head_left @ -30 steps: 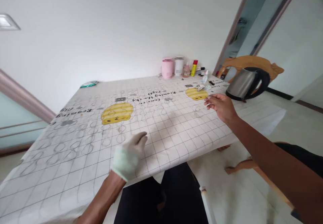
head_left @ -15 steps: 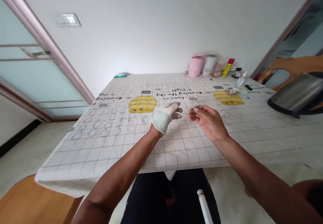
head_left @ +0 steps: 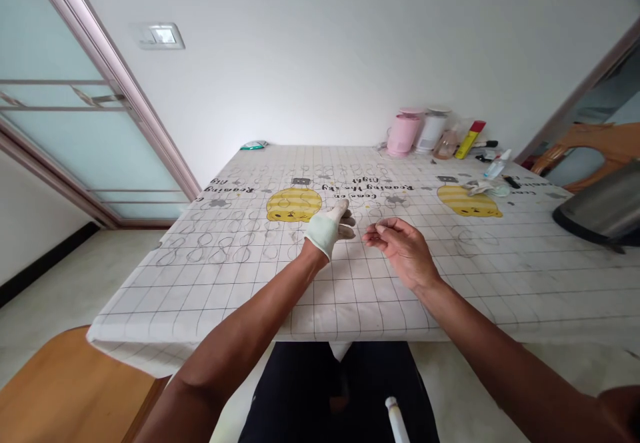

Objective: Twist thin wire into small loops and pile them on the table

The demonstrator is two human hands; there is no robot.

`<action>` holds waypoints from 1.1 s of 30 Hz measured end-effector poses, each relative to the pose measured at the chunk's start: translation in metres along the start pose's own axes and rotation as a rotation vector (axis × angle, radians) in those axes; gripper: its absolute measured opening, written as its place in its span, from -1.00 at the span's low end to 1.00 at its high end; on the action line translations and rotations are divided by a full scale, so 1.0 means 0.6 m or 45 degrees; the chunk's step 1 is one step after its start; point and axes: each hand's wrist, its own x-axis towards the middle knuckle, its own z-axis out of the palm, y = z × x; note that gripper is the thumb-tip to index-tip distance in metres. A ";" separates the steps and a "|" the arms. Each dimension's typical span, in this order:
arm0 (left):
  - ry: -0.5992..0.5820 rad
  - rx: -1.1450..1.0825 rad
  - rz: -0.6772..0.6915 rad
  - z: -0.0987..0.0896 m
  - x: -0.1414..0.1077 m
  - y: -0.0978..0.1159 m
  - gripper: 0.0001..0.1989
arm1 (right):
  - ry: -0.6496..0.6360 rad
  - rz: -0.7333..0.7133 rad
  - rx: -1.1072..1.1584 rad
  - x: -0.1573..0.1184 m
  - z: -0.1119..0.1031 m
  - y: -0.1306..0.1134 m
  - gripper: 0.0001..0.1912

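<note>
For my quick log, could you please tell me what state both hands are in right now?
Left hand: gloved, open, nothing visible in it.
Right hand: bare, in a loose pinch; whether it holds anything cannot be told.

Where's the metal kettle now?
In the head view, the kettle sits on the table at the picture's right edge, partly cut off, in front of a wooden chair and right of the right hand.
</note>
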 end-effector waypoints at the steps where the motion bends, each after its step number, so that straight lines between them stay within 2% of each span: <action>1: -0.028 0.007 0.019 0.000 -0.002 0.002 -0.58 | -0.012 -0.002 -0.001 0.002 0.000 0.001 -0.85; 5: -0.145 -0.039 0.167 -0.003 -0.001 0.010 -0.65 | -0.067 0.034 -0.014 0.008 -0.002 0.006 -0.84; 9: -0.113 0.131 0.238 -0.004 0.005 0.023 -0.69 | -0.173 0.137 -0.161 0.018 -0.017 -0.004 -0.76; 11: -0.095 0.263 0.251 -0.002 0.004 0.032 -0.71 | -0.179 0.107 -0.271 0.030 -0.028 -0.018 -0.72; 13: -0.092 0.386 0.268 0.001 0.002 0.039 -0.72 | -0.118 -0.008 -0.363 0.048 -0.036 -0.034 -0.69; 17: -0.129 0.560 0.233 0.010 -0.003 0.042 -0.69 | -0.053 -0.214 -0.563 0.089 -0.035 -0.062 -0.65; 21: -0.170 0.574 0.158 0.013 0.000 0.028 -0.70 | -0.174 -0.264 -0.808 0.122 -0.021 -0.074 -0.62; 25: -0.171 0.541 0.115 0.008 -0.001 0.015 -0.71 | -0.262 -0.282 -0.986 0.138 -0.011 -0.070 -0.73; 29: -0.127 0.495 0.094 0.000 -0.001 0.014 -0.76 | -0.261 -0.301 -0.970 0.142 -0.010 -0.053 -0.79; 33: -0.058 0.439 0.054 -0.003 0.006 0.008 -0.77 | -0.255 -0.257 -0.856 0.145 -0.010 -0.033 -0.76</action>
